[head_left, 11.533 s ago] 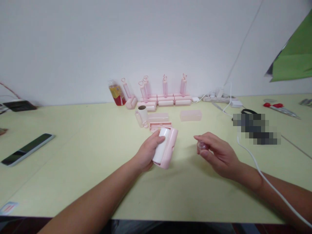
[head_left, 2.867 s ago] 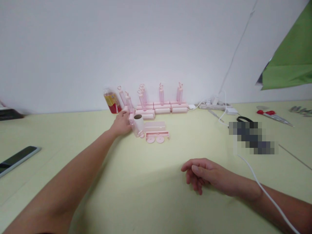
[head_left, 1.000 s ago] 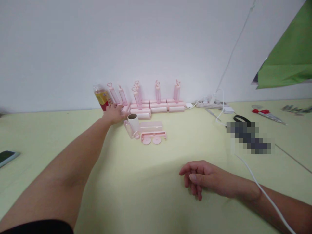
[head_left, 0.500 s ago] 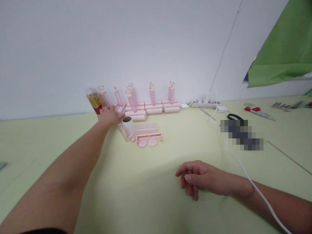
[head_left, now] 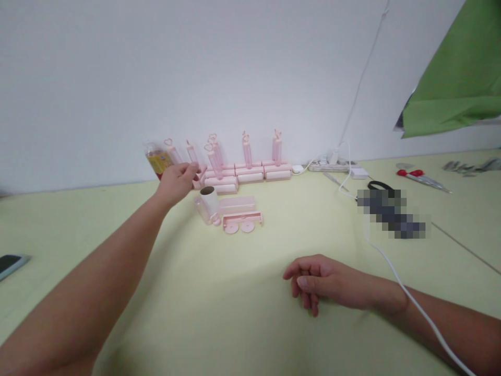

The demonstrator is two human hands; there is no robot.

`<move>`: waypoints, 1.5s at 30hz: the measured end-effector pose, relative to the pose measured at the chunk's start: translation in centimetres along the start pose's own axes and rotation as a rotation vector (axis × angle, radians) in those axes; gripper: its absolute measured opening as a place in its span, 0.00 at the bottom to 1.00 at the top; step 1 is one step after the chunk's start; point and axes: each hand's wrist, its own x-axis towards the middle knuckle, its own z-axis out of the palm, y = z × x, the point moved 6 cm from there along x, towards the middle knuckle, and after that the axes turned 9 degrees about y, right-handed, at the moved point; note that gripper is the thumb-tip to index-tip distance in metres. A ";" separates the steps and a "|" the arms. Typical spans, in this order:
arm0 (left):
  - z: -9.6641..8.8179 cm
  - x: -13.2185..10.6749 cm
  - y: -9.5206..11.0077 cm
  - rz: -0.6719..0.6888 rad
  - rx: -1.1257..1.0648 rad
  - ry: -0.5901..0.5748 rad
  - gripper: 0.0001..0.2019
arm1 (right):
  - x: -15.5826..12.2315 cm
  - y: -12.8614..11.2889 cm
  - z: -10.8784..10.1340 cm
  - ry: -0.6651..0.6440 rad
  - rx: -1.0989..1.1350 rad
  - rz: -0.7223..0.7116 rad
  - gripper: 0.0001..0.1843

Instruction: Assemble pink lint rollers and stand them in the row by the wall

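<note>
My left hand [head_left: 177,179] reaches to the far side of the table, its fingers loosely spread beside the leftmost pink lint roller [head_left: 195,169] of a row of several [head_left: 250,169] standing along the wall. I see nothing gripped in that hand. Just in front of it stand a used roll with a brown cardboard core [head_left: 209,201], a clear pink cover [head_left: 238,203] and a pink frame with two discs [head_left: 241,223]. My right hand [head_left: 321,282] rests on the yellow-green table [head_left: 219,303], fingers slack and curled, holding nothing.
A bottle with a yellow and red label [head_left: 157,159] stands behind my left hand. A power strip [head_left: 332,167], a white cable [head_left: 395,277], red-handled scissors [head_left: 420,176] and a blurred dark object [head_left: 391,219] lie to the right. A phone [head_left: 10,262] sits at the left edge.
My left hand has lifted slightly and drawn back from the foot of the leftmost roller. The view has shifted a little. My right hand has stayed put.
</note>
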 end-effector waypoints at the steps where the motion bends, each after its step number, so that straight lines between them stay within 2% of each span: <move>1: -0.5 -0.7 0.4 -0.010 -0.056 0.004 0.35 | 0.0 0.0 0.0 0.000 -0.004 -0.001 0.20; 3: -1.4 -2.2 1.3 0.002 -0.109 0.000 0.34 | 0.1 0.1 0.0 -0.003 -0.010 -0.005 0.20; 6: -2.6 -4.3 2.8 0.069 -0.021 -0.012 0.30 | 0.1 0.1 0.0 -0.006 -0.008 -0.014 0.20; 11: -3.4 -6.0 5.1 0.300 0.139 -0.004 0.23 | 0.1 0.2 -0.1 -0.019 -0.008 -0.017 0.19; 14: -3.0 -5.9 5.4 0.361 0.194 -0.014 0.22 | 0.1 0.4 -0.2 -0.021 -0.013 -0.015 0.19; 19: -1.6 -5.0 5.4 0.339 0.195 -0.146 0.23 | 0.1 0.3 -0.2 -0.024 -0.009 -0.022 0.19; 26: -0.4 -4.1 6.9 0.361 0.224 -0.239 0.14 | 0.1 0.1 0.0 -0.025 -0.014 -0.021 0.18; 31: -1.2 -3.2 7.4 0.366 0.235 -0.198 0.13 | 0.2 0.1 0.0 -0.019 -0.019 -0.031 0.19; 35: -3.9 -3.2 9.1 0.392 0.261 -0.044 0.13 | 0.2 0.2 0.0 -0.025 -0.022 -0.038 0.19; 37: -5.9 -4.4 11.1 0.392 0.215 0.089 0.11 | 0.2 0.3 0.0 -0.023 -0.019 -0.039 0.19; 40: -8.3 -8.5 15.0 0.393 -0.021 0.260 0.09 | 0.2 0.3 -0.3 0.011 0.014 -0.072 0.23; 42: -8.2 -12.2 17.6 0.409 -0.245 0.220 0.08 | 0.2 -0.1 -0.7 0.062 0.079 -0.128 0.29; 45: -5.8 -17.5 19.8 0.376 -0.497 0.012 0.08 | 0.0 -0.9 -0.9 0.086 0.180 -0.215 0.36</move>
